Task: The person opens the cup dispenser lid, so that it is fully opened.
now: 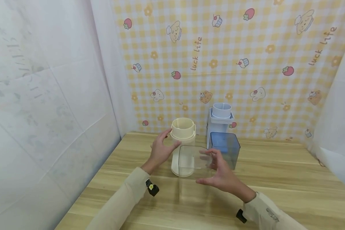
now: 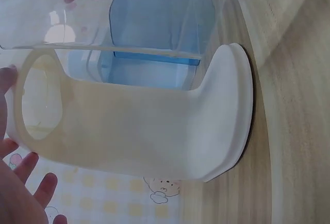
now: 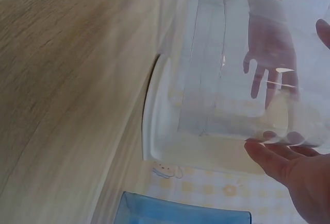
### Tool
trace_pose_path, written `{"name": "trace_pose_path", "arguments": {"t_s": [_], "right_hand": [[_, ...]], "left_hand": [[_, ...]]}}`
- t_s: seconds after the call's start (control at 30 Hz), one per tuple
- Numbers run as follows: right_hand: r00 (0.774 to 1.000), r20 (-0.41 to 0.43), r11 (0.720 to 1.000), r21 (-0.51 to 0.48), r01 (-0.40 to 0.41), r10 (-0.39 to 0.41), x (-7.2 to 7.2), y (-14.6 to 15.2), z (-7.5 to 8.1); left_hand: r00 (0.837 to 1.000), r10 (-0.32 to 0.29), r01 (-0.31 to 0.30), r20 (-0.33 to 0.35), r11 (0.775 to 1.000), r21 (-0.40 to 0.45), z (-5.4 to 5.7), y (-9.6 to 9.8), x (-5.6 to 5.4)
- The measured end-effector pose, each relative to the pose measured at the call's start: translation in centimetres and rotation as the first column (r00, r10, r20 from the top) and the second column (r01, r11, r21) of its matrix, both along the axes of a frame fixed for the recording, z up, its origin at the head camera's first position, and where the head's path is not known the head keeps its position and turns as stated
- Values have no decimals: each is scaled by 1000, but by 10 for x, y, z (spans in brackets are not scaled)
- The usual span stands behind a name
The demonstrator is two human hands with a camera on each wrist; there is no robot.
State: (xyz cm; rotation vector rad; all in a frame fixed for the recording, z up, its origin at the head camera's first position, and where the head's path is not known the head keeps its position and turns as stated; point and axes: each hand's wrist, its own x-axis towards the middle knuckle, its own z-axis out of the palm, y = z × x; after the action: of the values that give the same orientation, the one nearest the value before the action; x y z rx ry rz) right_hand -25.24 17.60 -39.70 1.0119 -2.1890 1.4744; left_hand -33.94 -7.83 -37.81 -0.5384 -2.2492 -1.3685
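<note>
My right hand (image 1: pixel 222 175) grips a clear plastic container (image 1: pixel 189 179) by its side near the top, thumb in front and fingers around the far side. The container is held in front of a cream dispenser stand (image 1: pixel 183 132) with a round collar on top and a rounded base. My left hand (image 1: pixel 161 151) is at the stand's upper left, its fingers spread loosely by the collar. In the left wrist view, fingertips (image 2: pixel 28 165) sit right at the stand's edge. Through the clear wall, the right wrist view shows the left hand (image 3: pixel 270 51).
Just right of the cream stand, a pale blue stand (image 1: pixel 217 127) with a round collar stands at the back. A translucent blue container (image 1: pixel 225 148) is in front of it. Behind the wooden table (image 1: pixel 276 182) hangs a checked yellow cloth (image 1: pixel 241 44); white cloth (image 1: pixel 46 95) hangs at the left.
</note>
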Motion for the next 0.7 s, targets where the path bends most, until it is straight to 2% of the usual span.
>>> {"name": "trace_pose_path", "arguments": {"t_s": [0.43,0.7], "right_hand": [[999,11,999,34,31,-31,-14,-2,-7],[999,24,999,34,30,-30,-19,-3,-10]], "left_hand": [[998,66,-66,-5,996,-60,4,4,-18],[996,93,-92,12,994,-54,4,5,-37]]}}
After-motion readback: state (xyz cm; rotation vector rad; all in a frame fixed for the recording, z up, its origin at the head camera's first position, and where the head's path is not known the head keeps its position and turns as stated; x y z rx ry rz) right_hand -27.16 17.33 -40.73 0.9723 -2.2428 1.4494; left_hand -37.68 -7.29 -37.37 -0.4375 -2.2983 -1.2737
